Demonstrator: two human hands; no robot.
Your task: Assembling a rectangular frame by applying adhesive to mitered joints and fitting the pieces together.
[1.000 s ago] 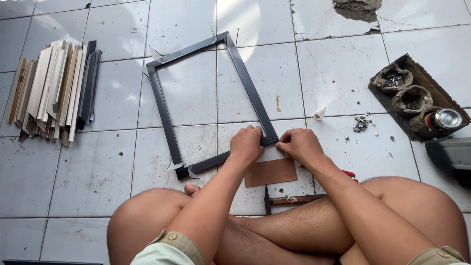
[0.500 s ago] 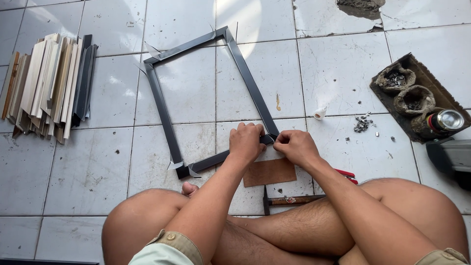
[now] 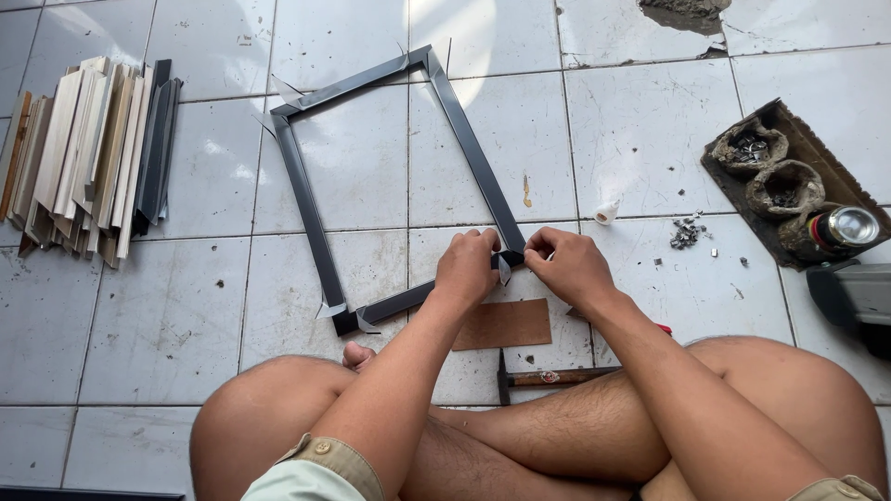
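Observation:
A black rectangular picture frame (image 3: 311, 218) lies flat on the tiled floor in front of my crossed legs. Clear tape tabs stick out at its corners. My left hand (image 3: 469, 267) and my right hand (image 3: 566, 267) meet at the frame's near right corner (image 3: 509, 257); both pinch that joint, with a small tape piece between the fingers. A brown cardboard piece (image 3: 504, 325) lies just below my hands. A hammer (image 3: 548, 377) rests beside my shin.
A stack of wooden and dark moulding strips (image 3: 88, 153) lies at the left. At the right a dark tray (image 3: 806, 156) holds cloth bags of small fasteners and a metal can (image 3: 849, 225). Loose staples (image 3: 687, 232) and a small white roll (image 3: 605, 213) lie nearby.
Both hands stay at the same frame corner; the fingers have shifted only slightly. The view has drifted a little.

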